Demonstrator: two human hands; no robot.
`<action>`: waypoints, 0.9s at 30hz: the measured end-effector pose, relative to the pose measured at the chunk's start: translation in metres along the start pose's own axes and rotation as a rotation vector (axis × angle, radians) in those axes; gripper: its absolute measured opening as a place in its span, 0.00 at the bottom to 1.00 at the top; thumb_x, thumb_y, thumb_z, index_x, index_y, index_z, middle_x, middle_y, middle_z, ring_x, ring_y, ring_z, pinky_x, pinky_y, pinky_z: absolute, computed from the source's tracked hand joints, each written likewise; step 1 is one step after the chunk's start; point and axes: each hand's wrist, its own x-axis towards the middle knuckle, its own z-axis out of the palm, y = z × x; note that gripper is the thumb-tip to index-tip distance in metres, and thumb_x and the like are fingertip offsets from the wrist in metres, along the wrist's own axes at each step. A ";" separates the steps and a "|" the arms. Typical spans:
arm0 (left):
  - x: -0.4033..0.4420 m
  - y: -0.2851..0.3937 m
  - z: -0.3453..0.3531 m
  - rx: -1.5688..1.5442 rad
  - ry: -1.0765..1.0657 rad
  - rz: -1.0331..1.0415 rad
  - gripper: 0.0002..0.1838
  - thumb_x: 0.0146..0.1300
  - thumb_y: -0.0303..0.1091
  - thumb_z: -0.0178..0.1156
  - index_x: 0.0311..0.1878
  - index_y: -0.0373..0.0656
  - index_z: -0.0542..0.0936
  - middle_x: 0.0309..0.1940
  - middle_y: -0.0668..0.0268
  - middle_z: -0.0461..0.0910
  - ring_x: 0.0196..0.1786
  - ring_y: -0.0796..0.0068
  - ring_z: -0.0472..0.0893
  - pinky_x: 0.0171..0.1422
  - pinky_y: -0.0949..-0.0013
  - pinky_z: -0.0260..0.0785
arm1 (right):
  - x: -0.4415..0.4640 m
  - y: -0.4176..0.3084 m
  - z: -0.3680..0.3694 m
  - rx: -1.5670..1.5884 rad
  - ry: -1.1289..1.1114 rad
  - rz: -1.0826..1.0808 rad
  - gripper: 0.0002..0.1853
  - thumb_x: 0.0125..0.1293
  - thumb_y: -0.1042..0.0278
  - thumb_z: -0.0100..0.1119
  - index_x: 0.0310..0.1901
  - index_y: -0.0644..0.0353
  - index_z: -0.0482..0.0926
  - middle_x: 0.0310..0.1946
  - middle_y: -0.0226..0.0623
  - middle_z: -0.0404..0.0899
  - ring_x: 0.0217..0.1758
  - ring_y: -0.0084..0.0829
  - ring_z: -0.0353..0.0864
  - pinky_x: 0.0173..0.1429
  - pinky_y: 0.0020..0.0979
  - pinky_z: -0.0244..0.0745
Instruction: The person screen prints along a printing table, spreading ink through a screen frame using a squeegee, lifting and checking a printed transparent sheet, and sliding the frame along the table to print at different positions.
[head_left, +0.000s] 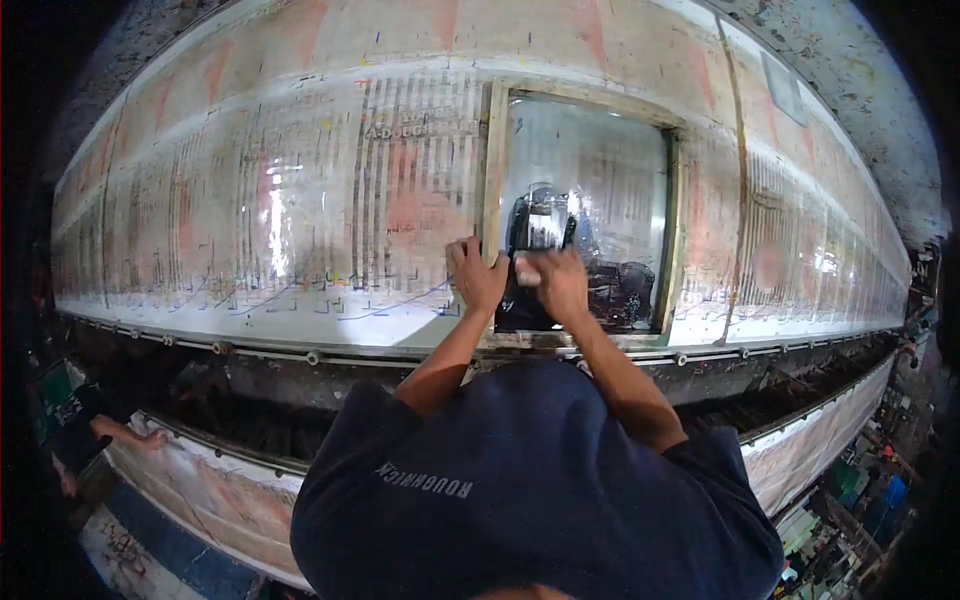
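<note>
A wooden-framed printing screen (pixel 676 220) lies on the long printing table, its glossy mesh showing black patches and reflections in the lower half. My left hand (pixel 477 277) grips the frame's left bar, thumb toward the mesh and fingers on the outer side. Over the lower middle of the mesh, my right hand (pixel 562 284) is closed round a small pale wad (pixel 527 270). That wad is smeared by motion, and I cannot tell whether it is cloth or sponge.
The long table (pixel 300 200) carries striped ink marks, reddish stains and faint lettering. A rail with round knobs (pixel 314 358) runs along its near edge. Behind me stands another stained table (pixel 220 490), with another person's hand (pixel 150 440) at its left. Clutter (pixel 850 490) fills the lower right.
</note>
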 end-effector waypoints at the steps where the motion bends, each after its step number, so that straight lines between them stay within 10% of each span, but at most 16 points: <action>1: 0.003 0.005 0.000 -0.005 0.017 -0.009 0.23 0.54 0.38 0.75 0.48 0.35 0.78 0.49 0.48 0.73 0.58 0.43 0.71 0.67 0.43 0.63 | -0.012 -0.004 -0.002 -0.002 -0.014 -0.020 0.10 0.60 0.70 0.68 0.42 0.47 0.92 0.33 0.39 0.87 0.43 0.40 0.86 0.68 0.49 0.75; 5: 0.003 0.001 0.003 0.052 -0.021 -0.013 0.27 0.53 0.39 0.75 0.53 0.36 0.79 0.50 0.47 0.74 0.58 0.44 0.71 0.66 0.44 0.63 | 0.028 0.014 -0.050 -0.061 -0.562 0.096 0.17 0.58 0.65 0.67 0.50 0.48 0.90 0.43 0.41 0.90 0.53 0.47 0.88 0.81 0.66 0.55; 8: 0.006 0.005 -0.006 0.084 -0.101 -0.064 0.27 0.52 0.39 0.74 0.54 0.38 0.79 0.50 0.46 0.74 0.59 0.43 0.73 0.64 0.43 0.66 | 0.069 0.026 -0.056 0.012 -0.482 0.237 0.16 0.62 0.63 0.65 0.52 0.49 0.90 0.45 0.43 0.91 0.53 0.50 0.88 0.80 0.73 0.49; 11: 0.005 0.020 -0.007 0.013 -0.046 -0.122 0.26 0.52 0.37 0.74 0.54 0.39 0.79 0.49 0.44 0.77 0.57 0.40 0.76 0.60 0.42 0.69 | 0.034 0.026 0.000 -0.146 0.110 0.116 0.15 0.67 0.67 0.62 0.54 0.48 0.88 0.49 0.39 0.90 0.55 0.44 0.87 0.78 0.65 0.59; 15: 0.007 0.018 -0.012 -0.124 -0.130 -0.092 0.25 0.54 0.35 0.72 0.54 0.38 0.79 0.47 0.42 0.81 0.55 0.38 0.79 0.59 0.43 0.71 | -0.052 0.004 -0.029 -0.008 0.037 -0.021 0.10 0.67 0.70 0.63 0.48 0.55 0.86 0.48 0.37 0.88 0.55 0.43 0.86 0.82 0.58 0.58; 17: 0.007 0.037 -0.019 -0.168 -0.082 -0.057 0.24 0.55 0.32 0.70 0.54 0.36 0.77 0.45 0.42 0.83 0.53 0.39 0.81 0.60 0.47 0.71 | -0.076 0.023 -0.083 -0.015 0.086 -0.073 0.11 0.68 0.69 0.64 0.49 0.61 0.84 0.49 0.41 0.89 0.49 0.40 0.89 0.75 0.54 0.72; 19: 0.003 0.076 -0.039 -0.170 -0.135 -0.150 0.23 0.57 0.30 0.67 0.55 0.35 0.75 0.46 0.43 0.82 0.51 0.40 0.80 0.59 0.47 0.71 | -0.098 0.059 -0.125 0.360 0.402 0.315 0.12 0.68 0.67 0.63 0.46 0.67 0.84 0.45 0.42 0.89 0.40 0.34 0.89 0.54 0.43 0.85; 23: -0.021 0.093 0.040 0.028 -0.024 -0.152 0.23 0.57 0.31 0.68 0.53 0.35 0.71 0.43 0.46 0.79 0.50 0.39 0.80 0.57 0.41 0.70 | -0.182 0.248 -0.133 1.022 0.520 1.063 0.18 0.70 0.59 0.65 0.40 0.72 0.85 0.27 0.35 0.85 0.27 0.29 0.82 0.29 0.32 0.75; 27: -0.042 0.151 0.143 0.045 -0.062 -0.082 0.24 0.59 0.36 0.67 0.54 0.35 0.71 0.47 0.41 0.79 0.52 0.34 0.81 0.59 0.39 0.72 | -0.191 0.372 -0.179 0.832 0.524 1.031 0.19 0.69 0.58 0.65 0.31 0.69 0.89 0.20 0.38 0.83 0.22 0.29 0.79 0.27 0.33 0.72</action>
